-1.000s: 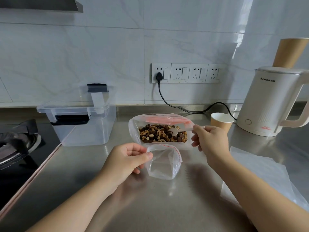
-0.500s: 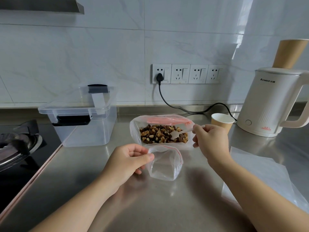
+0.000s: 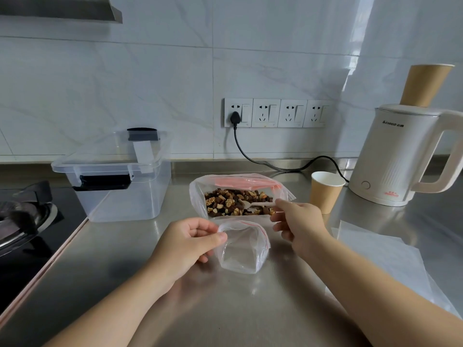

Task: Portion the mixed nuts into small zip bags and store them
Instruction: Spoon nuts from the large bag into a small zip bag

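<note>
A home kitchen: steel counter (image 3: pixel 125 259), gas hob (image 3: pixel 22 216) at the frame's left, marble-look wall tiles (image 3: pixel 125 83), wall sockets (image 3: pixel 275 112) at centre, kettle (image 3: pixel 398 156) at right.

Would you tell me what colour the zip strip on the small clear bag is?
Red: a thin red line along the mouth of the small clear zip bag, seen in the head view.

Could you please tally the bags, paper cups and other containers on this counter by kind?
Zip bags: 2, the small bag and the nut bag
Paper cups: 2
Clear storage box: 1
Kettle: 1
Total: 6
</note>
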